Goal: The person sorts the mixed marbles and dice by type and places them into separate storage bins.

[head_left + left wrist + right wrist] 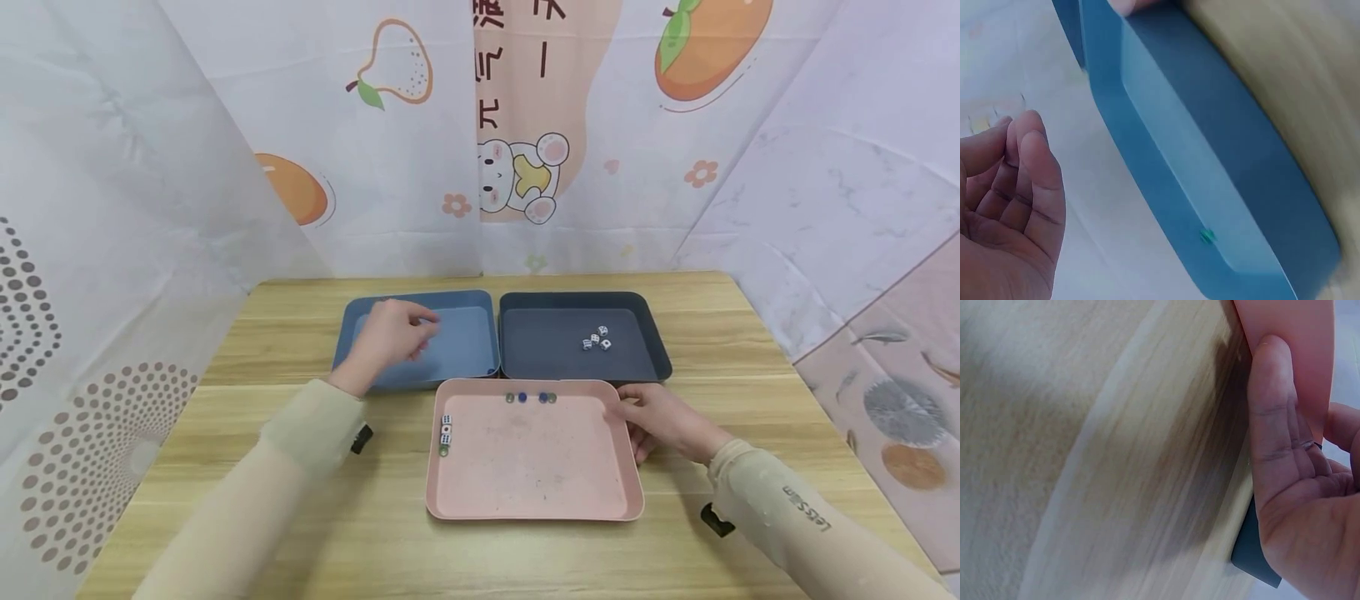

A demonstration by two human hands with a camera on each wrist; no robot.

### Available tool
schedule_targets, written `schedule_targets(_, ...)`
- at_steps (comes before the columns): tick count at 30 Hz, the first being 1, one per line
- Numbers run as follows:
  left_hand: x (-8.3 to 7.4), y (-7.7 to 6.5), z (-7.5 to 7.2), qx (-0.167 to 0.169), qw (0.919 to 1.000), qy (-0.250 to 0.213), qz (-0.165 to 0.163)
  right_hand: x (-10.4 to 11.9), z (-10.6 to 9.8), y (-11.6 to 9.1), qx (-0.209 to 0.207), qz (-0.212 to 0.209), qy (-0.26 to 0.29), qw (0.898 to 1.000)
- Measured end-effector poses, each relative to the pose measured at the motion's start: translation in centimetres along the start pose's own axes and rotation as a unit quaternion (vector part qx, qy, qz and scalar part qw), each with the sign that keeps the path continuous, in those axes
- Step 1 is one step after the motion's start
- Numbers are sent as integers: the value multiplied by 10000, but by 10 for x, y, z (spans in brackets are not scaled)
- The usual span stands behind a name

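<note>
My left hand [393, 337] hovers over the blue tray [457, 379], fingers bent toward the thumb; I see nothing between them. In the left wrist view, a small green piece [1207, 236] lies inside that tray. At the upper right corner of the pink tray [555, 500], my right hand [663, 417] grips the wall, thumb on the inner side and fingers outside. Along the pink tray's left wall stand white dice [446, 429] in a line with a green bead [444, 451]. Blue beads [522, 397] and greenish beads [510, 397] sit by its far wall.
A dark navy tray [547, 358] beside the blue one contains several white dice [596, 339]. All the trays stand on a wooden table [360, 533]. Behind it hangs a printed cloth [420, 167], with more cloth at both sides.
</note>
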State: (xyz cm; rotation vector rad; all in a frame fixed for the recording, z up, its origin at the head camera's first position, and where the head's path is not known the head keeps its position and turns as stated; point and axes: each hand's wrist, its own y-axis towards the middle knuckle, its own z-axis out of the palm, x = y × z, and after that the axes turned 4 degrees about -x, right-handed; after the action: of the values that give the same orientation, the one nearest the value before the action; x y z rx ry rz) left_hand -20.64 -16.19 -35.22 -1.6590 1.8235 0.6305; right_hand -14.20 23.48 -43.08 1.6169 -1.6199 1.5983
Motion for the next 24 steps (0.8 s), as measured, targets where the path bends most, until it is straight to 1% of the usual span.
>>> schedule_targets(1, -5, -2, 5, 61, 10000, 29, 72, 0, 0, 0, 3, 1, -5, 10000)
schedule_targets(5, -21, -12, 25, 427, 9987, -132, 227, -2, -1, 0, 24, 60, -5, 10000)
schedule_targets(10, -33, -20, 47, 806, 9954, -366, 369, -2, -2, -1, 33, 17, -16, 10000)
schedule_targets(14, -37, -24, 60, 966, 9925, -600, 453, -3, -2, -1, 53, 14, 9, 10000)
schedule_targets(19, -37, -27, 71, 1066, 9892, -935, 378, -3, -2, 0, 56, 76, 31, 10000)
schedule_targets(24, -35, -27, 81, 1148, 9887, -902, 328, -3, -2, 1, 53, 15, 2, 10000)
